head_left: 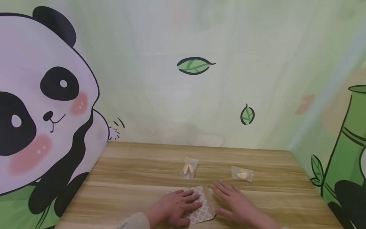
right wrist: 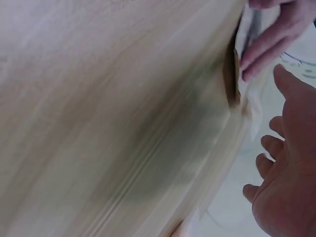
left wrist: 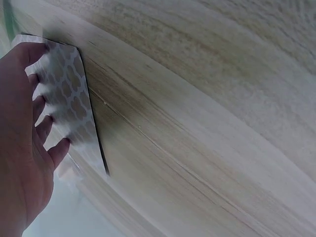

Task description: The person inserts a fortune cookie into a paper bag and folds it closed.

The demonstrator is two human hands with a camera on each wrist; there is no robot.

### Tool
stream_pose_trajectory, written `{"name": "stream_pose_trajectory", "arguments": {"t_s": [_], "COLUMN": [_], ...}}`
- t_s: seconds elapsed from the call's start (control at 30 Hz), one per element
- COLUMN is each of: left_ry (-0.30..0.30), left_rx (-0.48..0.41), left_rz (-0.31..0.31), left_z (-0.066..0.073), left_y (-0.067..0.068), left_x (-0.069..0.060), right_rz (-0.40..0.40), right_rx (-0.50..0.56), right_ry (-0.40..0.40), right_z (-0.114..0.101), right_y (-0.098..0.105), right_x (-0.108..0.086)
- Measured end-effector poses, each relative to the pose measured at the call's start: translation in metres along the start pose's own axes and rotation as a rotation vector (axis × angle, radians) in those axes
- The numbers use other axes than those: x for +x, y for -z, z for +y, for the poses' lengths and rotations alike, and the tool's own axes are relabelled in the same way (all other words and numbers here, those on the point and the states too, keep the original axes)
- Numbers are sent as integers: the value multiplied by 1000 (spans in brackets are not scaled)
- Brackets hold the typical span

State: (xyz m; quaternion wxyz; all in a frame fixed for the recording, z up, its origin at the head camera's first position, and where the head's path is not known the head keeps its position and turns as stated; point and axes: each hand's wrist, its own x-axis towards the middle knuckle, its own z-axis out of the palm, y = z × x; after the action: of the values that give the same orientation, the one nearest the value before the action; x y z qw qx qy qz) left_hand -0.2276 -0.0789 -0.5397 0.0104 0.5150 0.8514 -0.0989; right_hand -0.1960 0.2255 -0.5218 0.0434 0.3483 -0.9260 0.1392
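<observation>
A flat patterned paper piece [head_left: 203, 210], white and pinkish with a brown edge at its right side, lies near the table's front. My left hand [head_left: 178, 206] rests on it with fingers spread; in the left wrist view the fingertips of that hand [left wrist: 24, 128] touch the patterned surface [left wrist: 74, 98]. Just right of the paper, my right hand [head_left: 237, 203] has its fingers extended and holds nothing. The right wrist view shows the right hand [right wrist: 291, 163] apart from the paper's raised brown edge [right wrist: 231, 74], with the left hand [right wrist: 281, 34] beyond.
Behind the hands on the wooden table [head_left: 128, 178] lie two clear packets with tan pieces inside, one at the centre [head_left: 188, 168] and another packet [head_left: 242, 174] farther right. A printed backdrop [head_left: 143, 79] with a panda and leaves stands behind and beside the table.
</observation>
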Motion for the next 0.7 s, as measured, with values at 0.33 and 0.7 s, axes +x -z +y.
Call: {"name": "stream_pose_trajectory", "arguments": {"t_s": [0.33, 0.7], "left_ry": [-15, -1], "left_rx": [-19, -59], "left_rz": [-28, -1], "left_z": [-3, -5], "left_y": [-3, -8], "left_x": [0, -2], "right_rz": [-29, -56], "right_rx": [-62, -124], "right_ry": [175, 196], "right_z": [12, 16], "right_y": [-28, -43], "right_x": [13, 10]}}
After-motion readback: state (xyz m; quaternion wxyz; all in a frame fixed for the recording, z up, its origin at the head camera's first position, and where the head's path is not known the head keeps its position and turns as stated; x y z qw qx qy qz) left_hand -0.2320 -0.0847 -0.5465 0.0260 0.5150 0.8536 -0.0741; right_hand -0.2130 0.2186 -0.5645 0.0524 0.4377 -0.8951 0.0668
